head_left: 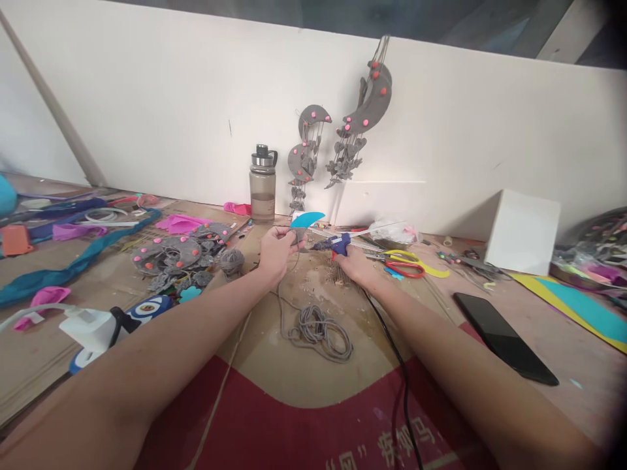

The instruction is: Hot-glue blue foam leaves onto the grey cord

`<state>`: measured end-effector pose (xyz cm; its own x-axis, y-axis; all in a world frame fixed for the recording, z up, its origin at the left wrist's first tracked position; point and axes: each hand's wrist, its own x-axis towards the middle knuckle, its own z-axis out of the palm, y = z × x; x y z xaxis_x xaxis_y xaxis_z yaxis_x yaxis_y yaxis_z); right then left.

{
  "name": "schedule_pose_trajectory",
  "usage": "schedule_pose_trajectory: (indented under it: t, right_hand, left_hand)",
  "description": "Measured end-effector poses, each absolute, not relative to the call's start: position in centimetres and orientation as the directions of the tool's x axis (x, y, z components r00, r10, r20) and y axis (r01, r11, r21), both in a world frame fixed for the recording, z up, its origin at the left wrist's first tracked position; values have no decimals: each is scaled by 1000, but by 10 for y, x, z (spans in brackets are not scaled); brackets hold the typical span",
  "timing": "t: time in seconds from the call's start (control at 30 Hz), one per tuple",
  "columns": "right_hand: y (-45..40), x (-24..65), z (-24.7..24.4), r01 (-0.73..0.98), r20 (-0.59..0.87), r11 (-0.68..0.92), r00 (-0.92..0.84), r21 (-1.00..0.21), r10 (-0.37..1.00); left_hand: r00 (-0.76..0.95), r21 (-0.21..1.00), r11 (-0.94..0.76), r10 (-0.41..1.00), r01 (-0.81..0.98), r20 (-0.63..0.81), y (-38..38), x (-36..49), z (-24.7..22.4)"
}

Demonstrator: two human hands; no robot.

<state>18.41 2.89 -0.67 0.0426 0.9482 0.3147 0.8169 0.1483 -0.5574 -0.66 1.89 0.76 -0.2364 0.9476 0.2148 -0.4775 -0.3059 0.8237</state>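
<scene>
My left hand [276, 251] pinches a blue crescent piece [307, 220] with grey cord at its lower end. The cord runs down to a loose grey coil [321, 331] on the cardboard [289, 385]. In my right hand [353, 266] is a blue glue gun [337, 243], its nozzle pointing left toward the crescent, a short gap from my left fingers. A black cable [392, 339] trails from the gun toward the front edge.
Left are grey crescents with pink dots [169, 254], a yarn ball [232, 261] and a white plug [91, 329]. A bottle [263, 186] stands behind. On the right lie scissors [406, 266] and a phone [504, 336]. Grey ornaments [377, 98] hang on the wall.
</scene>
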Motion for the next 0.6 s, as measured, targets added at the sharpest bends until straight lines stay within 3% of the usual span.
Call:
schedule_pose_trajectory:
  t: [0.13,0.23,0.33,0.43,0.6]
  right_hand:
    - [23,184,-5,930,499,144,47,-339,865]
    - [11,175,4,909,658,279,-7,-310,753]
    - [1,150,13,725,618,473,-83,-501,782]
    - [0,117,17,445,538,518,-93,-730,838]
    - [11,82,14,92,272,274,-30,-957,962]
  left_hand:
    - [-232,832,-307,948,-462,220,16,-5,11]
    - [-240,840,-303,947,-450,214,14,-3,14]
    - [-246,848,-338,935,-409,255,15,-3,14]
    - [-264,841,-467,877,-275,401,18,-7,12]
    - [-289,828,-548,817,-119,499,20,-15,11]
